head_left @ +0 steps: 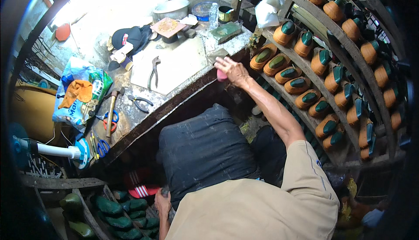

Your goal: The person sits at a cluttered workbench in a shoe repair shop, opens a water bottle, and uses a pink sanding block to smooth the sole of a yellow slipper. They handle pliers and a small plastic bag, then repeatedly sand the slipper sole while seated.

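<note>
My right hand (235, 73) reaches to the front edge of the workbench (174, 94). Its fingers close over a small pink object (221, 76) whose kind I cannot make out. A flat grey piece (217, 56) lies on the bench by the fingertips. Low on the left, beside my thigh, my left hand (163, 204) is closed around something with a dark rounded end (165, 190), mostly hidden by the fingers. Next to that hand is a red slipper (142, 191) with white stripes.
On the bench lie pincers (154, 72), pliers (140, 104), a hammer (112, 111), scissors (103, 147), a cap (131, 38) and a plastic bottle (213, 15). Racks of orange-brown shoes on green lasts (288, 73) stand right; green lasts (109, 206) fill the lower-left rack.
</note>
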`<move>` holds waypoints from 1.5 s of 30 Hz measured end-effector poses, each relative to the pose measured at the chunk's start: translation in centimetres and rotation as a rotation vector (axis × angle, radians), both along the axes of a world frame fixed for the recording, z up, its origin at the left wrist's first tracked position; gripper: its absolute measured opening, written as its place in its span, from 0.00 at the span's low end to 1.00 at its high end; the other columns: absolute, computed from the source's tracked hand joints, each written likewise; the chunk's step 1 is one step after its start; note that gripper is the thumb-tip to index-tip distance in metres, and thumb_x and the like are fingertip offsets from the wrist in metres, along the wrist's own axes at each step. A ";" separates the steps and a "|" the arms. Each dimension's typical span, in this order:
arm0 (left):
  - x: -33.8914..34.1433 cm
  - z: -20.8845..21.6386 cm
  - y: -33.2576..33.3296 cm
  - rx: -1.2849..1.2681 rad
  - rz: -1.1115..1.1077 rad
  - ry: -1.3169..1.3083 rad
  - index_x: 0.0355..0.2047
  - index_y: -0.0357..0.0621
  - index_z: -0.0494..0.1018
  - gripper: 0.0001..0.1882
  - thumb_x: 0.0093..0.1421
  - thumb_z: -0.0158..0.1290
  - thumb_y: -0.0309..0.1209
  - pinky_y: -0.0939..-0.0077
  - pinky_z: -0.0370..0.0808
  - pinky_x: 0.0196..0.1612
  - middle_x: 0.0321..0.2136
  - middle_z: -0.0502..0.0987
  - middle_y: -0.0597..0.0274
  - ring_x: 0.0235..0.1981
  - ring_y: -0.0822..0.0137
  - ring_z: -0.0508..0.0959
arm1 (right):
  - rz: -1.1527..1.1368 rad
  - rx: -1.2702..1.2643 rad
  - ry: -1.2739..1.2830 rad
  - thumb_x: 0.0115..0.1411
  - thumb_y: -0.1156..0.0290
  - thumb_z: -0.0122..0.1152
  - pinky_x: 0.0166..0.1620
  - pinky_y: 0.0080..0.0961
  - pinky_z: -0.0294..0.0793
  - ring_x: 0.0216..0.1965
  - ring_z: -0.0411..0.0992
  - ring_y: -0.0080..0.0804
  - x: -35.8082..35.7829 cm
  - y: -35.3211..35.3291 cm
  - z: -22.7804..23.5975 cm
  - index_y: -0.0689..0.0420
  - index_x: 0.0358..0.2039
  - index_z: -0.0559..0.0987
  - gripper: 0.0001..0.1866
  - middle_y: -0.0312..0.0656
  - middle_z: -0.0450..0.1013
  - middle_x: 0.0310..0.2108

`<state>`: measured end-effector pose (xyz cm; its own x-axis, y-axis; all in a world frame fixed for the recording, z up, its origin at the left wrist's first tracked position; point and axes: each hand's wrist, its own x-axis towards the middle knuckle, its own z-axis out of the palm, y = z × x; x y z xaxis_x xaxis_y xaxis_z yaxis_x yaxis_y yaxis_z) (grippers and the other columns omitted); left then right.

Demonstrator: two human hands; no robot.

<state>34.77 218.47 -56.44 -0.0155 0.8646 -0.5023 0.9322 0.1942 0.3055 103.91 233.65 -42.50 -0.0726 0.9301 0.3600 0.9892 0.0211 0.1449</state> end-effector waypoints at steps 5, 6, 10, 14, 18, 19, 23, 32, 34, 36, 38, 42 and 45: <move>6.5 2.6 4.0 0.470 0.162 -0.518 0.70 0.35 0.72 0.29 0.78 0.59 0.42 0.57 0.80 0.59 0.58 0.81 0.41 0.55 0.49 0.83 | -0.084 0.016 -0.012 0.63 0.77 0.62 0.52 0.46 0.89 0.60 0.80 0.58 0.4 -0.7 -0.4 0.56 0.61 0.78 0.24 0.50 0.75 0.68; 8.3 4.2 4.6 0.531 0.130 -0.592 0.71 0.36 0.72 0.28 0.78 0.58 0.41 0.56 0.80 0.60 0.62 0.79 0.41 0.58 0.50 0.82 | 0.011 -0.047 -0.098 0.64 0.77 0.62 0.51 0.44 0.89 0.60 0.80 0.58 0.4 -0.8 -0.3 0.55 0.62 0.78 0.25 0.50 0.75 0.68; 14.7 9.2 3.9 0.565 -0.238 -0.473 0.78 0.37 0.61 0.42 0.72 0.62 0.47 0.47 0.63 0.77 0.75 0.65 0.35 0.75 0.35 0.66 | -0.198 -0.063 -0.045 0.65 0.78 0.60 0.49 0.44 0.90 0.60 0.78 0.62 -0.2 -0.5 0.1 0.58 0.63 0.77 0.25 0.51 0.71 0.71; 16.5 10.2 1.6 0.481 -0.232 -0.263 0.84 0.40 0.46 0.56 0.70 0.63 0.55 0.39 0.59 0.78 0.81 0.51 0.35 0.79 0.33 0.56 | 0.155 -0.089 -0.046 0.64 0.78 0.62 0.53 0.44 0.89 0.63 0.77 0.58 -1.2 0.0 0.4 0.57 0.61 0.79 0.23 0.51 0.72 0.70; 15.8 9.6 0.9 0.500 -0.230 -0.329 0.83 0.40 0.49 0.55 0.70 0.62 0.56 0.41 0.60 0.78 0.81 0.53 0.35 0.78 0.32 0.58 | -0.263 -0.182 0.113 0.62 0.82 0.60 0.62 0.42 0.86 0.68 0.74 0.55 -1.7 0.7 0.6 0.54 0.62 0.79 0.27 0.44 0.73 0.71; 15.7 9.5 0.9 0.519 -0.234 -0.324 0.83 0.40 0.50 0.54 0.70 0.62 0.55 0.41 0.60 0.78 0.80 0.54 0.35 0.78 0.33 0.59 | -0.113 -0.151 0.054 0.62 0.82 0.60 0.63 0.42 0.85 0.69 0.74 0.56 -1.5 0.8 0.8 0.53 0.63 0.79 0.28 0.44 0.72 0.72; 15.8 9.4 1.4 0.556 -0.226 -0.366 0.83 0.41 0.50 0.54 0.69 0.63 0.55 0.42 0.62 0.77 0.79 0.55 0.36 0.77 0.34 0.60 | -0.086 -0.085 0.199 0.59 0.84 0.62 0.66 0.44 0.81 0.70 0.73 0.56 -0.9 0.9 0.9 0.50 0.65 0.78 0.32 0.44 0.72 0.73; 17.5 9.2 1.9 0.480 -0.214 -0.268 0.83 0.44 0.48 0.56 0.67 0.64 0.57 0.38 0.63 0.75 0.80 0.53 0.38 0.77 0.35 0.59 | -0.235 -0.110 0.304 0.53 0.85 0.69 0.68 0.44 0.79 0.69 0.74 0.57 0.3 0.8 0.6 0.57 0.66 0.77 0.37 0.51 0.71 0.73; 17.7 9.4 1.8 0.505 -0.229 -0.264 0.83 0.45 0.48 0.56 0.67 0.64 0.57 0.39 0.62 0.76 0.80 0.53 0.39 0.78 0.35 0.58 | 0.111 -0.091 0.157 0.52 0.85 0.71 0.68 0.46 0.79 0.69 0.73 0.57 0.5 0.6 0.7 0.59 0.66 0.77 0.38 0.54 0.71 0.72; 18.0 10.0 1.8 0.500 -0.208 -0.284 0.82 0.44 0.51 0.53 0.68 0.63 0.57 0.39 0.60 0.77 0.80 0.53 0.39 0.78 0.36 0.58 | 0.085 -0.094 0.139 0.53 0.86 0.71 0.68 0.46 0.79 0.69 0.73 0.56 0.5 0.5 0.6 0.58 0.67 0.77 0.38 0.54 0.71 0.72; 18.9 11.1 3.2 0.584 -0.226 -0.215 0.81 0.44 0.54 0.50 0.70 0.62 0.56 0.38 0.58 0.78 0.80 0.53 0.39 0.79 0.36 0.57 | -0.168 -0.059 0.146 0.55 0.84 0.70 0.67 0.44 0.79 0.69 0.73 0.55 0.4 0.4 0.5 0.57 0.67 0.77 0.37 0.53 0.72 0.72; 24.9 13.1 13.3 0.969 -0.380 -0.508 0.75 0.46 0.67 0.34 0.73 0.60 0.41 0.31 0.56 0.76 0.74 0.64 0.37 0.76 0.39 0.63 | 0.110 -0.047 0.108 0.52 0.85 0.70 0.65 0.44 0.81 0.67 0.75 0.57 0.2 0.5 0.3 0.56 0.66 0.78 0.38 0.54 0.73 0.70; 32.3 13.1 25.9 0.980 -0.529 -0.632 0.60 0.41 0.77 0.20 0.71 0.57 0.34 0.43 0.69 0.68 0.62 0.76 0.44 0.66 0.41 0.73 | -0.031 0.062 0.238 0.52 0.86 0.68 0.68 0.45 0.78 0.67 0.75 0.57 0.0 0.5 0.4 0.54 0.65 0.78 0.37 0.54 0.75 0.69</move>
